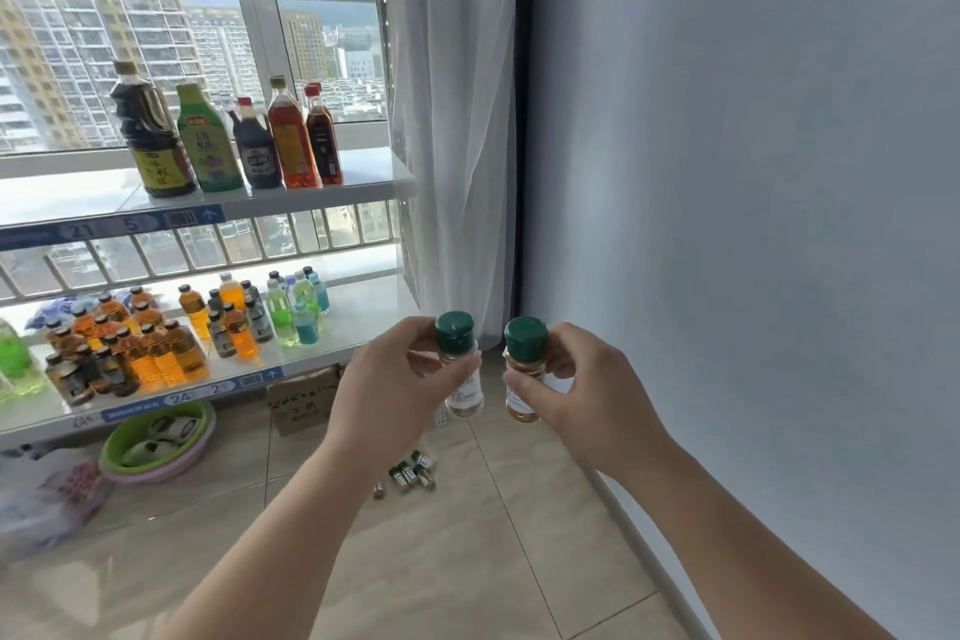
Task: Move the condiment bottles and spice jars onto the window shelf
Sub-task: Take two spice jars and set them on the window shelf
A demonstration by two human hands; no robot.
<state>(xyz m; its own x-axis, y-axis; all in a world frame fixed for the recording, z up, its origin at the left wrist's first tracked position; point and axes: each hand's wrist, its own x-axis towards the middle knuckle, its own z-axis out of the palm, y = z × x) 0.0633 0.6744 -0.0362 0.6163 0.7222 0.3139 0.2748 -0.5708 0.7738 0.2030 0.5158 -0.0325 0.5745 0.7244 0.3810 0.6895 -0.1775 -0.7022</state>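
Left hand [395, 379] grasps pale jar [466, 392], right hand [587, 390] grasps amber jar [521, 365]; window shelf [374, 166] edge at 10 o'clock; tiled floor [467, 561] below.

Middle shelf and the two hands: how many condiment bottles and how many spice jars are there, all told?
Condiment bottles on the middle shelf: 5 plainly showing
Pale spice jar, held in the left hand: 1
Orange-brown spice jar, held in the right hand: 1
Total: 7
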